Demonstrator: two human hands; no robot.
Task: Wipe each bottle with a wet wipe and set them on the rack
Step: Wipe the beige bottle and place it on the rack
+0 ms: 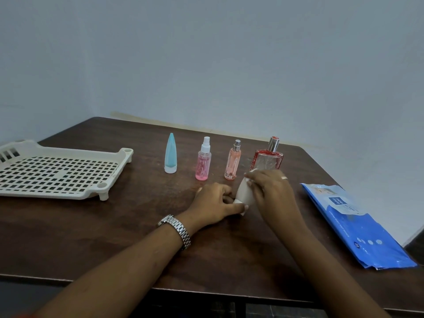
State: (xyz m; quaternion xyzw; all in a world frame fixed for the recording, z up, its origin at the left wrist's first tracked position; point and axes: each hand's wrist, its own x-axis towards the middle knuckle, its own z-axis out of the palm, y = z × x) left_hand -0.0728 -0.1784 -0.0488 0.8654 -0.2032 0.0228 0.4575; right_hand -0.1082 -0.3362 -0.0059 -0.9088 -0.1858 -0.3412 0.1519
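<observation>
Step in hand, as we read it: wiping the first bottle; the rack is bare. The left hand (215, 201) grips the low end of a small white bottle (243, 193), fingers curled round it. The right hand (270, 191) is curled over the top end, pressing what looks like a wet wipe (249, 182) on it; only white scraps show.

The bottle is smooth, matte, rounded, tilted between both hands just over the table (114, 237).

Just beyond the grip stand four unwiped bottles:
- teal cone tube (170, 154), white cap down
- pink spray bottle (203, 162), clear plastic
- peach spray bottle (232, 162), slim
- red glass bottle (268, 157), square, metal collar

The cream plastic rack (91, 193), with a gridded floor, is well left of the grip. The glossy blue wipe pack (358, 226) lies flat to the right.

Next, we judge: finish rubbing round, then carry it left and stand it on the grid. The holes could tip a narrow base.
</observation>
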